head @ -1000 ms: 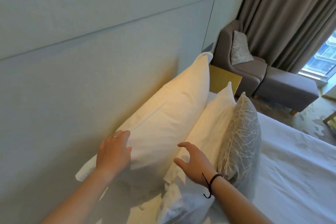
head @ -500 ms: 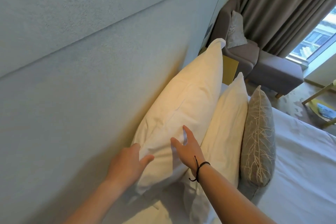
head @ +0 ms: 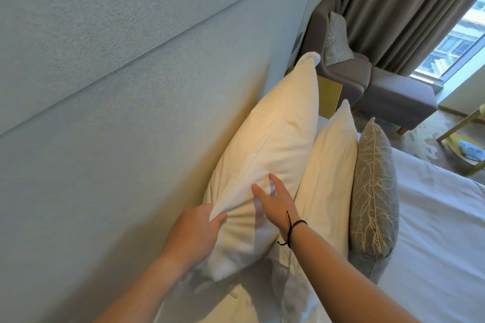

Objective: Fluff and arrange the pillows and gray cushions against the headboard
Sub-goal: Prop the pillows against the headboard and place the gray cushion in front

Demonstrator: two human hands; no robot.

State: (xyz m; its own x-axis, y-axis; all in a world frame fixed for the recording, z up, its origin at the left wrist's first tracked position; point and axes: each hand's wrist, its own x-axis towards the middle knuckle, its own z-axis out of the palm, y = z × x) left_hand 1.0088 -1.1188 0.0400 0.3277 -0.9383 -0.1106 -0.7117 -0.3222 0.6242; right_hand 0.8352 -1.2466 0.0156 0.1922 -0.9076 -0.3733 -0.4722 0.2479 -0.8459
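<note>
A large white pillow leans upright against the pale padded headboard. My left hand grips its near lower edge, bunching the fabric between thumb and fingers. My right hand lies on the pillow's front face with fingers spread. A second white pillow stands in front of the first. A gray cushion with a pale branch pattern stands in front of that, on the white bed sheet.
Beyond the pillows stand a yellow bedside table and a gray armchair holding another patterned cushion, with a gray footstool. Brown curtains and a window are at the far right.
My left hand has closed on the big pillow's near edge and gathered the fabric. My right hand stays on its front face. The view has shifted closer to the pillows.
</note>
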